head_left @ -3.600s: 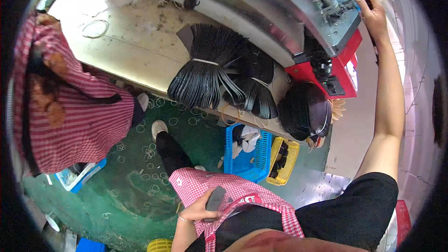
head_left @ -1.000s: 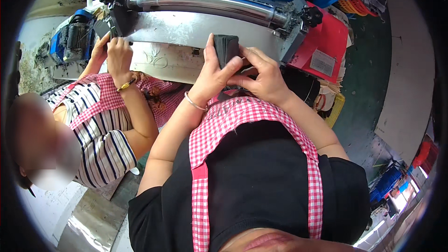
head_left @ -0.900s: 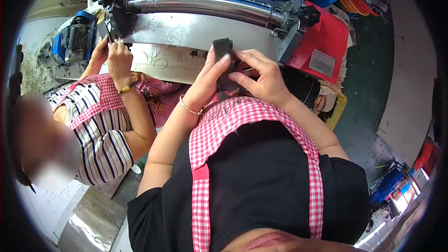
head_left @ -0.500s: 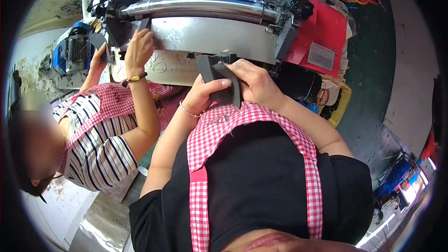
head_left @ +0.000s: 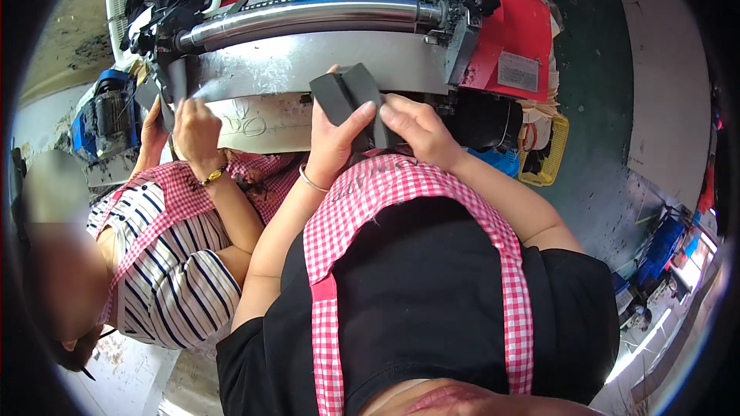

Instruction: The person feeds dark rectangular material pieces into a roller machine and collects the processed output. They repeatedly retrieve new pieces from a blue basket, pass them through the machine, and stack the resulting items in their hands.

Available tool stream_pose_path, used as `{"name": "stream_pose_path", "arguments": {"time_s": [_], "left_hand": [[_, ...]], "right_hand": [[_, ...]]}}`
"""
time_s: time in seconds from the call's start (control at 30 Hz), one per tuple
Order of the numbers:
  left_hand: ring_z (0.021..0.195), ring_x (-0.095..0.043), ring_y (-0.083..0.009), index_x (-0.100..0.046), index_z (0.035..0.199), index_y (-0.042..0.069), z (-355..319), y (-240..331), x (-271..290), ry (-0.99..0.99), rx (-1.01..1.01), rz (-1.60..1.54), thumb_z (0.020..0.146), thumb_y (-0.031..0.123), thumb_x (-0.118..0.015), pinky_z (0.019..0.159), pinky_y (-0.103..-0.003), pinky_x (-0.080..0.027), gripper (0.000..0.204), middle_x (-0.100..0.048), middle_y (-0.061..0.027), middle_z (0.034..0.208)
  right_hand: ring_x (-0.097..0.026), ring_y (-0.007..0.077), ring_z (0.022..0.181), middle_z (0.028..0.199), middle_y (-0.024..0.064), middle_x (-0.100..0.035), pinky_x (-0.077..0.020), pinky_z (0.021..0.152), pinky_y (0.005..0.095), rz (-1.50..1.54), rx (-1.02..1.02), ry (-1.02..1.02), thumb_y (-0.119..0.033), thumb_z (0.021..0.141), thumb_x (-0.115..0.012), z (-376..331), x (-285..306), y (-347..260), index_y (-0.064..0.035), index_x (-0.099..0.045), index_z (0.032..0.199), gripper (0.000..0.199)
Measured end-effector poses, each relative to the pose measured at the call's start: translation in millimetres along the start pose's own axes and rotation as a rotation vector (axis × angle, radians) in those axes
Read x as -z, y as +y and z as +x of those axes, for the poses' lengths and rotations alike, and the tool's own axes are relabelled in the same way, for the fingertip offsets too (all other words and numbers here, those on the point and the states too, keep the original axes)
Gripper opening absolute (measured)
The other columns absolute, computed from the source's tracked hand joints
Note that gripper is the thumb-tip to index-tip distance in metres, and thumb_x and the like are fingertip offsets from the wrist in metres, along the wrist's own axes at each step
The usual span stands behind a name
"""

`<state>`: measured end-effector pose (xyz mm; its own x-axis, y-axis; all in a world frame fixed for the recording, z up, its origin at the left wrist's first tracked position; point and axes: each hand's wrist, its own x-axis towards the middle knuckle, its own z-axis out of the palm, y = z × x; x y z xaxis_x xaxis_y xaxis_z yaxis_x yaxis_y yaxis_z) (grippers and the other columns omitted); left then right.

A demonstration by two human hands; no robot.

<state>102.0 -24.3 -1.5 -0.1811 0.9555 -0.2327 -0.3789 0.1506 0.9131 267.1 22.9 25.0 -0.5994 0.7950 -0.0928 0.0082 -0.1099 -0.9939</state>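
Note:
Both my hands hold a stack of dark grey flat pieces (head_left: 351, 100) in front of my chest, close to a grey metal machine (head_left: 308, 69) with a shiny steel roller (head_left: 308, 14). My left hand (head_left: 335, 146) grips the stack from below, its thumb lying across the top piece. My right hand (head_left: 412, 127) pinches the stack's right edge. I wear a pink checked apron over a black shirt.
A co-worker in a striped shirt and pink checked apron sits at my left, their hands (head_left: 189, 123) holding dark pieces at the machine's left end. The machine has a red end housing (head_left: 516, 38). A yellow basket (head_left: 551, 150) and blue crates (head_left: 655, 250) stand on the green floor.
My hands have kept hold of the dark stack and shifted it a little, fanning the pieces. The co-worker's hands moved along the machine's left end. Earlier, my right arm reached to the machine.

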Motion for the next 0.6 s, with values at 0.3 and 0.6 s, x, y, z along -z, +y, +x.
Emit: {"name": "stream_pose_path", "arguments": {"time_s": [0.3,0.6], "left_hand": [[0.115,-0.057,-0.0200,-0.015,0.157,0.002,2,8,-21,-0.162,0.281,-0.210,0.096,0.015,-0.062,0.101,-0.034,-0.045,0.078,-0.054,-0.0112,0.128],[0.112,-0.060,-0.0269,-0.048,0.136,0.000,1,19,1,-0.348,0.338,-0.253,0.072,0.026,-0.075,0.097,-0.037,-0.050,0.074,-0.059,-0.0134,0.123]], "right_hand": [[-0.064,0.0166,0.082,0.096,0.0124,-0.068,-0.0513,0.076,0.0325,0.037,-0.194,0.193,-0.020,0.096,-0.066,-21,24,14,0.0035,-0.058,0.115,0.031],[-0.055,0.0369,0.108,0.108,0.0199,-0.061,-0.0421,0.090,0.0492,-1.416,-0.167,0.921,-0.031,0.088,-0.070,-5,169,62,0.0019,-0.053,0.111,0.044]]}}
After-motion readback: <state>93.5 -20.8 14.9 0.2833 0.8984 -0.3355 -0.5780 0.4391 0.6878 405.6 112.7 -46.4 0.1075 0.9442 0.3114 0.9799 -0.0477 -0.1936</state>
